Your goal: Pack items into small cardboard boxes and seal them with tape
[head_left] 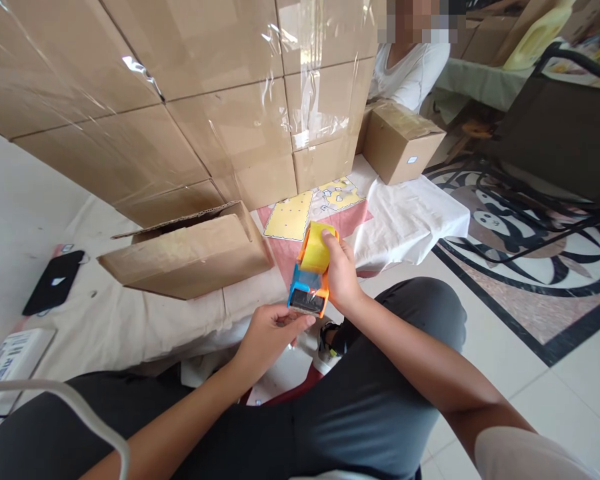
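Note:
My right hand (343, 273) is closed around the side of a tape dispenser (310, 273), blue and orange with a yellow roll of tape in it. The thumb lies on top of the roll. At the dispenser's near end, by its dark roller, my left hand (275, 328) pinches with thumb and fingers. Whether a tape end is between those fingertips is too small to tell. Just beyond, to the left, a cardboard box (195, 257) lies on the cloth-covered table (155, 327), with a flap standing up and a dark gap along its top.
A wall of stacked, taped cartons (230, 100) rises behind. Another box (400, 143) sits at the table's right end, near a person in white (410, 73). A black pouch (55, 280) lies at left, a chair (555, 127) stands at right, and a pale cable (95, 420) crosses lower left.

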The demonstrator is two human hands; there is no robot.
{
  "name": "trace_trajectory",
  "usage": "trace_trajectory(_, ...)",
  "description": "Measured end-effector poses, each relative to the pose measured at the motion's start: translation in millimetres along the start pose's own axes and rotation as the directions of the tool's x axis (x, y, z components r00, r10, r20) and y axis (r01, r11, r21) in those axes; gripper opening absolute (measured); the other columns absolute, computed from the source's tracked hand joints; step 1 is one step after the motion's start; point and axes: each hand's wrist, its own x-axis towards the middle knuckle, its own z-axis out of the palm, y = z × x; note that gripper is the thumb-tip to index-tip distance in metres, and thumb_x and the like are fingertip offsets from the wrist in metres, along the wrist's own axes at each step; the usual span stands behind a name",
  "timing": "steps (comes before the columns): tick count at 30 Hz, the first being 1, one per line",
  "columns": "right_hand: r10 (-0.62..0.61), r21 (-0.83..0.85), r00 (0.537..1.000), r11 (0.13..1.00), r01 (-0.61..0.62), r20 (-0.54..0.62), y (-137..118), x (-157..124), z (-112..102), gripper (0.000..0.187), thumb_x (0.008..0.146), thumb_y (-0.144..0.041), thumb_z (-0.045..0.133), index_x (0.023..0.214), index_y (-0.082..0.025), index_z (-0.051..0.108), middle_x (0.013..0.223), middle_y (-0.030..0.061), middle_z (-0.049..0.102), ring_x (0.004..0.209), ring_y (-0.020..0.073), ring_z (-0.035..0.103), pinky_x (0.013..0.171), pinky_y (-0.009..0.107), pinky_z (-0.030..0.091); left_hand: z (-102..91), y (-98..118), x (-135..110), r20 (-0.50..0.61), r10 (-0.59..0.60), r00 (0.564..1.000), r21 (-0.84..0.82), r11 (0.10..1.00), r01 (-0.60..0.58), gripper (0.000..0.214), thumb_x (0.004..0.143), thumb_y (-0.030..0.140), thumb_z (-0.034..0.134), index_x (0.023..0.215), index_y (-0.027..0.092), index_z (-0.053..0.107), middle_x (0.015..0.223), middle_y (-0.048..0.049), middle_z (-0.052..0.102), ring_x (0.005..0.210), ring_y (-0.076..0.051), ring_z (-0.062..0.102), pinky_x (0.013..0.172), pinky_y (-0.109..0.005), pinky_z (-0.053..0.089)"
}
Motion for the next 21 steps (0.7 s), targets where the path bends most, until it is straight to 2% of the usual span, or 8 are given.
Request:
trace_trajectory(8,-0.011,0.019,1.000,1.000,0.012,-0.025,2.1,-1.8,-1.4,0.034,0.085,-0.054,0.068,0.092,-0.020,0.069,0.074,0.0027,0.071,0.080,0.0245,0.073,0.073,0.036,0.058,4.1,-7.3,0.1,0.002,0.001,1.000,-0.034,0.999,-0.001,0.033,0.078,0.049,0.074,0.070,0.017,0.074,0.051,0.0027,0.055,0.047,-0.010,0.046,0.050,-0.024,0.038)
trace_trajectory(12,0.064,0.024,0.997,0.998,-0.063,-0.047,3.8,-1.9,-4.1,0.034,0.083,-0.054,0.070,0.087,-0.020,0.068,0.069,0.0025,0.069,0.073,0.0238,0.071,0.070,0.036,0.057,7.7,-13.5,4.4,0.061,0.007,0.998,-0.102,0.995,-0.001,0.033,0.078,0.049,0.075,0.078,0.016,0.077,0.051,0.0036,0.054,0.046,-0.009,0.045,0.050,-0.023,0.037)
trace_trajectory(18,0.156,-0.008,0.987,0.988,-0.156,-0.047,0.8,-5.8,-3.2,0.035,0.082,-0.055,0.071,0.085,-0.021,0.066,0.066,0.0015,0.068,0.059,0.0193,0.064,0.061,0.033,0.053,12.8,-22.8,13.8,0.191,0.020,0.981,-0.220,0.975,0.023,0.041,0.069,0.056,0.081,0.075,0.015,0.075,0.051,0.0044,0.051,0.042,-0.007,0.038,0.046,-0.024,0.033)
trace_trajectory(21,0.211,-0.022,0.977,0.977,-0.212,-0.040,-3.7,-8.8,1.8,0.036,0.081,-0.056,0.073,0.085,-0.021,0.064,0.065,0.0013,0.067,0.064,0.0213,0.067,0.063,0.034,0.055,13.9,-22.4,10.7,0.176,-0.010,0.984,-0.194,0.980,0.044,0.037,0.069,0.052,0.080,0.072,0.016,0.074,0.053,0.0027,0.055,0.046,-0.008,0.040,0.048,-0.024,0.034)
